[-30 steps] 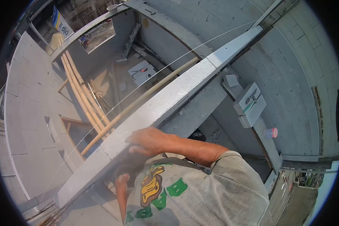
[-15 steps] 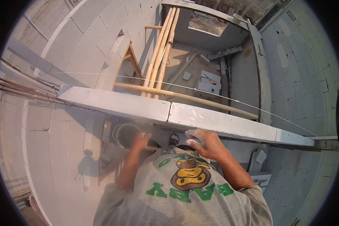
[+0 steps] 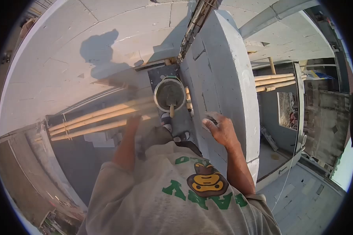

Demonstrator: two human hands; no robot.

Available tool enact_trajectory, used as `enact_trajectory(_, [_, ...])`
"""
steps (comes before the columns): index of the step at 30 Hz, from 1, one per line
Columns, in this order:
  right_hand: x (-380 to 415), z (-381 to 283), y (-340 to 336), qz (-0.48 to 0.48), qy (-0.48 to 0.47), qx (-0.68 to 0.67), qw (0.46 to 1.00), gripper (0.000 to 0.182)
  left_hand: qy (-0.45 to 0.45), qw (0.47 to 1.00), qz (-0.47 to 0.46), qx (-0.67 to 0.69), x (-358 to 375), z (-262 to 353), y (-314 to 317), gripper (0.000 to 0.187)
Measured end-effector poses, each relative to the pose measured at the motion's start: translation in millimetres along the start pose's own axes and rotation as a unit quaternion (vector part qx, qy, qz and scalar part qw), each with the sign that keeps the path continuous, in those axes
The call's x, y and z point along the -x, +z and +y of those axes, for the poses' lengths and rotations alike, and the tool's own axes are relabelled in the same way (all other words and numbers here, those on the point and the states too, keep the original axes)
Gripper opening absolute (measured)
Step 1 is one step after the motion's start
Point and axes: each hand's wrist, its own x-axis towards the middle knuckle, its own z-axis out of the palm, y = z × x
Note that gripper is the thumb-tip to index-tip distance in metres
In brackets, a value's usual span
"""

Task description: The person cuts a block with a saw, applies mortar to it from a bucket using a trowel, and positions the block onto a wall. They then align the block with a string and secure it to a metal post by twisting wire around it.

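My left hand (image 3: 133,120) is smeared by motion, left of the bucket and over the bamboo poles; its fingers cannot be made out. My right hand (image 3: 222,131) hovers beside the block wall (image 3: 233,90), thumb and fingers apart, fingertips dusty, with nothing seen in it. Ahead of me, between the hands, a round bucket (image 3: 157,94) holds grey mortar-like material (image 3: 170,92). A tool with a wooden handle (image 3: 171,111) leans in the bucket, handle towards me; its working end is hidden. The bucket stands on a dark board (image 3: 157,74) just beyond my feet.
Bamboo poles (image 3: 106,117) run across an opening at the left, with a lower level beneath. More bamboo poles (image 3: 274,80) lie beyond the wall at the right. A white string (image 3: 285,184) stretches at the lower right. Thin rods (image 3: 196,27) rise near the wall's far end.
My view has swung left, from facing the wall top to looking along the wall. The bucket is now straight ahead. My right hand has come away from the wall's edge.
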Motion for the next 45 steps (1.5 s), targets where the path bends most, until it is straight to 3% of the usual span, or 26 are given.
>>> enact_trajectory(3, [-56.3,22.1,31.4,-0.034,0.038,0.026,0.998,0.035,-0.120,0.992,0.037,0.018,30.1,-1.8,-21.0,0.033])
enact_trajectory(5, [-76.2,41.8,56.3,-0.073,0.047,0.038,0.995,0.035,-0.069,0.997,-0.030,-0.024,60.0,-2.1,-41.0,0.035])
enact_trajectory(6, [-88.3,53.1,67.5,-0.090,0.051,0.057,0.993,0.035,0.002,0.992,-0.053,-0.118,67.1,-17.4,-47.0,0.037])
enact_trajectory(7, [-101.3,58.6,76.3,-0.106,0.052,0.076,0.990,0.035,-0.016,0.993,-0.036,-0.110,77.6,-21.8,-50.5,0.037])
enact_trajectory(9, [-118.8,69.2,91.4,-0.153,0.057,0.086,0.983,0.035,-0.200,0.979,-0.018,0.020,106.2,-31.3,-52.1,0.034])
enact_trajectory(10, [-125.6,73.0,98.6,-0.178,0.076,0.093,0.977,0.034,-0.214,0.976,-0.005,0.028,121.2,-40.1,-53.0,0.034])
enact_trajectory(12, [-141.5,86.7,112.5,-0.210,0.058,0.092,0.972,0.034,-0.213,0.962,0.010,0.173,150.9,-52.3,-48.3,0.034])
enact_trajectory(15, [-165.0,108.5,134.0,-0.248,0.051,0.090,0.963,0.035,-0.234,0.963,0.032,0.134,186.7,-85.4,-35.4,0.035])
enact_trajectory(16, [-169.9,113.2,139.0,-0.261,0.067,0.084,0.959,0.036,-0.236,0.961,0.040,0.137,198.7,-69.7,-33.7,0.035])
enact_trajectory(18, [-177.7,112.2,147.2,-0.270,0.064,0.099,0.956,0.037,-0.333,0.913,0.068,0.224,229.3,-24.5,-33.7,0.037])
enact_trajectory(19, [-186.4,107.8,147.6,-0.272,0.056,0.116,0.954,0.038,-0.329,0.915,0.067,0.225,231.6,-45.5,-20.9,0.037])
enact_trajectory(21, [-194.5,126.9,156.1,-0.256,0.065,0.112,0.958,0.039,-0.231,0.961,0.028,0.152,227.7,-111.6,21.1,0.036])
enact_trajectory(23, [-203.4,145.2,165.1,-0.241,0.075,0.109,0.961,0.039,-0.268,0.956,0.010,0.119,214.7,-113.8,30.7,0.036])
enact_trajectory(25, [-206.9,159.3,172.5,-0.219,0.039,0.145,0.964,0.036,-0.193,0.966,-0.031,0.171,206.9,-92.2,19.8,0.037])
enact_trajectory(26, [-207.9,164.0,173.6,-0.222,0.044,0.150,0.962,0.036,-0.172,0.970,-0.024,0.169,203.6,-57.7,1.4,0.047])
enact_trajectory(28, [-221.9,163.8,179.2,-0.239,0.034,0.230,0.943,0.039,-0.185,0.957,0.002,0.225,199.2,-17.1,-27.7,0.048])
enact_trajectory(29, [-230.0,158.6,180.8,-0.245,0.048,0.238,0.939,0.041,-0.196,0.941,0.033,0.275,198.4,-6.1,-39.9,0.049])
enact_trajectory(31, [-251.2,166.9,196.2,-0.270,0.077,0.235,0.931,0.043,-0.234,0.938,0.050,0.251,208.2,-2.3,-63.3,0.048])
enact_trajectory(33, [-285.7,190.2,218.1,-0.274,0.073,0.238,0.929,0.046,-0.268,0.939,0.004,0.214,214.2,-3.5,-79.6,0.051])
enact_trajectory(37, [-358.1,195.7,259.3,-0.271,0.049,0.291,0.916,0.055,-0.410,0.878,0.090,0.231,257.9,-46.9,-60.6,0.051])
enact_trajectory(39, [-395.5,203.1,282.1,-0.274,0.041,0.314,0.908,0.060,-0.449,0.860,0.086,0.229,279.9,-55.4,-43.1,0.048])
enact_trajectory(43, [-451.0,212.7,321.0,-0.231,0.006,0.357,0.905,0.074,-0.542,0.822,-0.029,0.174,309.1,-64.0,6.3,0.048])
enact_trajectory(45, [-465.2,208.5,334.4,-0.237,0.013,0.371,0.898,0.076,-0.526,0.835,-0.048,0.158,298.9,-43.6,17.2,0.048])
